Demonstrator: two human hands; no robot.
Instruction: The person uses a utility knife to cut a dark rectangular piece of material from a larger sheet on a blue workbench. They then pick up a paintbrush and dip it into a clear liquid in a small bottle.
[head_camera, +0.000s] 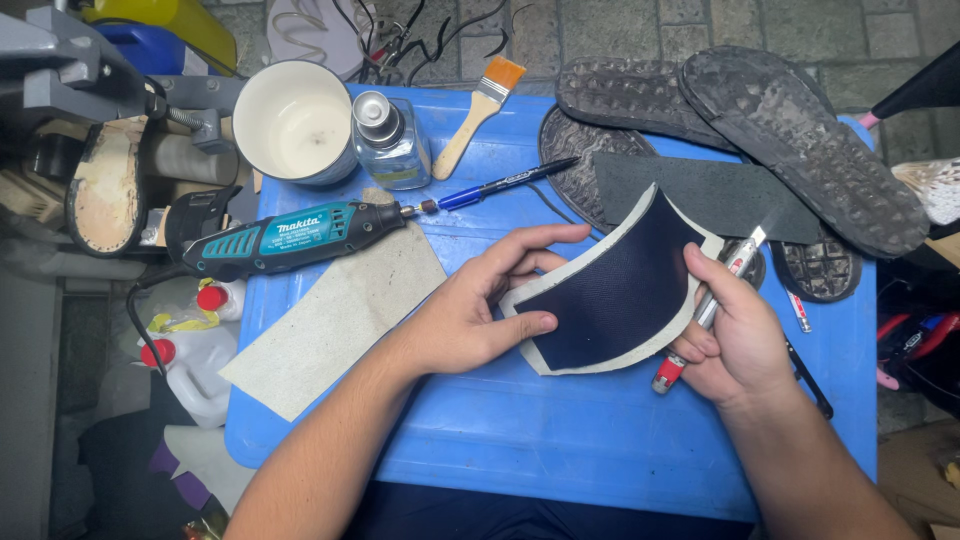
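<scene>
Between your hands lay the patch (610, 285), tilted; left hand (480, 310) pinched its edge, right hand (725, 330) gripped patch and knife (712, 300).

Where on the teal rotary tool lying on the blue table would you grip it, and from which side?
Grip the rotary tool around its ribbed teal middle, coming down from above. It lies flat on the blue table, its bit points right toward the blue pen, and its cord trails off the left end, so both ends are poor holds.

I see a blue plastic table (560, 440) carrying a teal rotary tool (300, 235), grey sheet (340, 310), white cup (295, 120), glass bottle (388, 140), paintbrush (478, 110), blue pen (500, 185) and black soles (740, 130).
</scene>
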